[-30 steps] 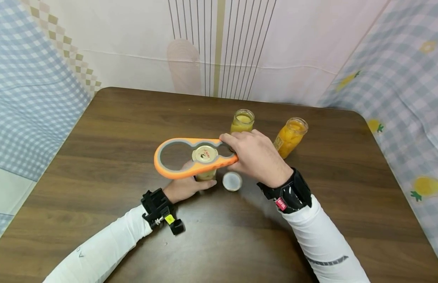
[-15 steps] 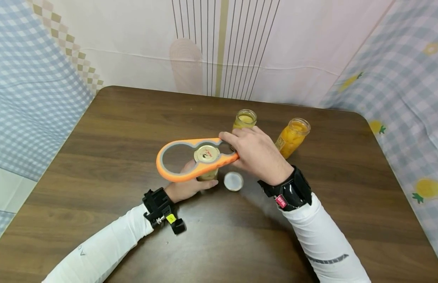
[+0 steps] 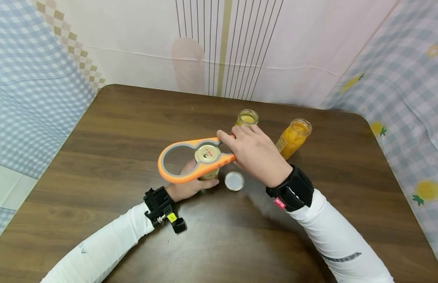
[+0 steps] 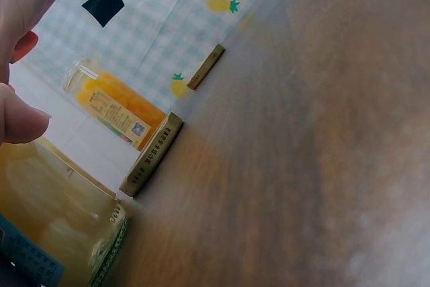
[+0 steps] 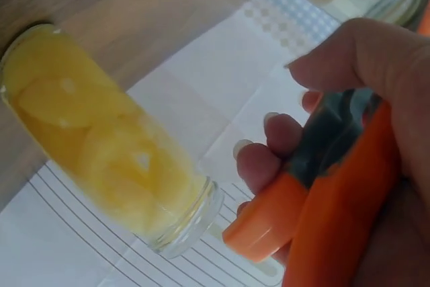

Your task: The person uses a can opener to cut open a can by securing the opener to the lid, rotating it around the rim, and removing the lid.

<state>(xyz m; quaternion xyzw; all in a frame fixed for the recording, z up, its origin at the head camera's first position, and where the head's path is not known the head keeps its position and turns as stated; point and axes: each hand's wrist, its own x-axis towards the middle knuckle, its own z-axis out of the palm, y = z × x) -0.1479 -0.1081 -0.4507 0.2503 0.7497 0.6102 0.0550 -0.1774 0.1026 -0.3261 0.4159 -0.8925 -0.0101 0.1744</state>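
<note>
My left hand (image 3: 185,188) grips a glass jar (image 4: 57,213) of pale yellow contents that stands on the table, its thumb along the near side. A gold lid (image 3: 207,153) tops this jar. Around the lid sits an orange and grey jar opener (image 3: 178,180), with its wide loop out to the left. At its right end, my right hand (image 3: 258,155) grips the opener, thumb on one side and fingers curled round the other, as the right wrist view shows. Most of the held jar is hidden under the opener in the head view.
Just right of the held jar, a loose lid (image 3: 234,181) lies upturned. Behind my right hand stands an open jar of yellow fruit (image 3: 247,117); an open jar of orange fruit (image 3: 292,137) is farther right. Another loose lid (image 4: 205,66) shows in the left wrist view.
My right forearm has swung outward to the right and its wrist has turned slightly. The opener stays round the lid, and the left hand keeps its hold on the jar.
</note>
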